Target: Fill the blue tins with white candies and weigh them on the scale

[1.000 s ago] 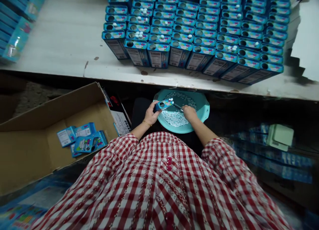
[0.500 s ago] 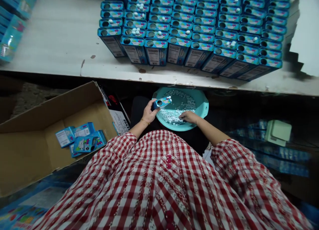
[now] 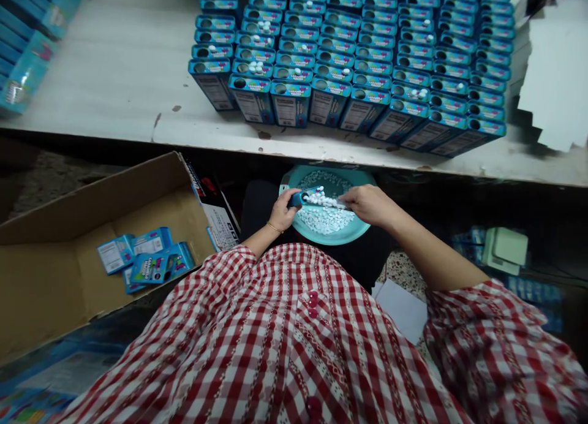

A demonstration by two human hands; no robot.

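Note:
My left hand (image 3: 282, 213) is wrapped round a small blue candy box (image 3: 297, 199), its round opening facing up, over the left side of a turquoise basin (image 3: 358, 233). White candies (image 3: 325, 220) lie in the basin. My right hand (image 3: 371, 204), fingers closed, grips the end of what looks like a small scoop (image 3: 337, 206). Heaped with white candies, the scoop has its tip against the top of the box. Most of its handle is hidden by my fingers.
Rows of upright blue boxes (image 3: 289, 92), some with candies on top, stand on the white table (image 3: 128, 93). At left, a cardboard carton (image 3: 59, 277) holds several blue boxes (image 3: 149, 268). A pale green device (image 3: 505, 249) sits at right.
My right hand has risen from the candies in the basin and brought the loaded scoop to the box. The box has shifted slightly right and down in view.

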